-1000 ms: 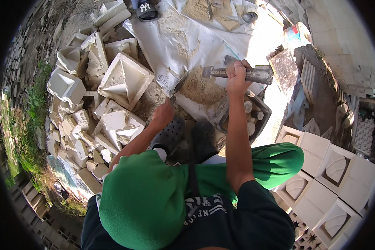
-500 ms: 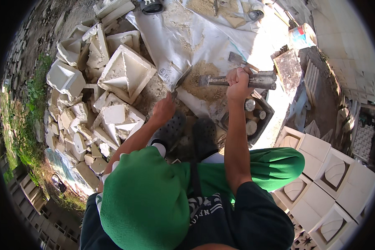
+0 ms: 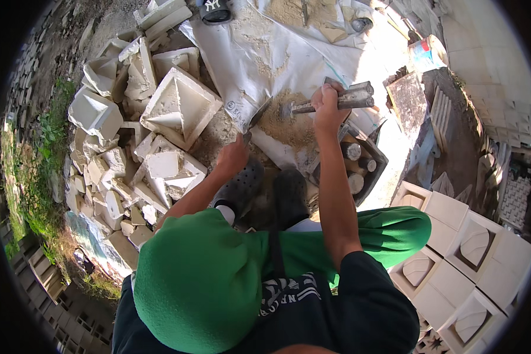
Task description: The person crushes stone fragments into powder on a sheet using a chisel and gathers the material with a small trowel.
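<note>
My left hand (image 3: 232, 156) is closed round the handle of a trowel (image 3: 260, 112). Its dark pointed blade slants up and right over a white sheet (image 3: 218, 56), beside a pile of sandy powder (image 3: 290, 128). My right hand (image 3: 327, 111) grips a mortar-caked tool (image 3: 355, 98) lying crosswise above the powder. The tool has two thick grey bar-like ends on the right and a narrow end on the left; its exact kind is unclear. Below the tool stands a dark box (image 3: 379, 168) with several round-ended cylindrical pieces (image 3: 352, 151) inside.
Broken cream-coloured blocks (image 3: 109, 203) and a square hollow block (image 3: 182, 106) are heaped at left. Patterned blocks (image 3: 448, 215) stand at lower right. A white bucket (image 3: 428, 54) and a worn board (image 3: 407, 101) lie far right. My dark clogs (image 3: 290, 194) are below the powder.
My right hand has moved slightly up and left with the caked tool, which has turned so its two bar-like ends show. My left hand and the trowel have barely shifted.
</note>
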Demonstrator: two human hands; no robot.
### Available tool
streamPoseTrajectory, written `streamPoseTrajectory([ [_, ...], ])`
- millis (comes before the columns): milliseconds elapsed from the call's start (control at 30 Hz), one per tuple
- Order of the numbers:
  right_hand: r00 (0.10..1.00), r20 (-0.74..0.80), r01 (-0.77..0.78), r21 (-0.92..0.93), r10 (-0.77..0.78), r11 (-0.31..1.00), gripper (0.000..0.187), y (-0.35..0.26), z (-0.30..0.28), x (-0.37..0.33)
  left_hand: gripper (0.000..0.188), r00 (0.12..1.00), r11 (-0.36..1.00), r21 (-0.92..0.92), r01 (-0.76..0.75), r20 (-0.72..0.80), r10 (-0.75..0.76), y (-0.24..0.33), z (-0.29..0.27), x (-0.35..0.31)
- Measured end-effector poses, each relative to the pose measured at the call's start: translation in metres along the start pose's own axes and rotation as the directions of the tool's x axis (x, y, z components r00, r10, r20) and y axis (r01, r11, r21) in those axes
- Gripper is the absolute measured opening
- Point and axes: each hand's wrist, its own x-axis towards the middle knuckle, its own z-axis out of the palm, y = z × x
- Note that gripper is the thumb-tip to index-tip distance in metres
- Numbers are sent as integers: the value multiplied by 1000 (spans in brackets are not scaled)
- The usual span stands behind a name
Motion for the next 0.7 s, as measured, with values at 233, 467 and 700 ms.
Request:
streamPoseTrajectory([
  [233, 997, 72, -2, 134, -8, 991, 21, -49, 4, -10, 42, 1000, 1000, -22, 2, -1, -2, 5, -3, -5],
  [467, 991, 130, -21, -27, 24, 999, 25, 8, -21, 7, 42, 999, 999, -3, 32, 42, -32, 5, 1, -3],
  [700, 995, 65, 70, 46, -73, 996, 24, -66, -5, -11, 38, 999, 999, -5, 33, 26, -33, 6, -4, -6],
])
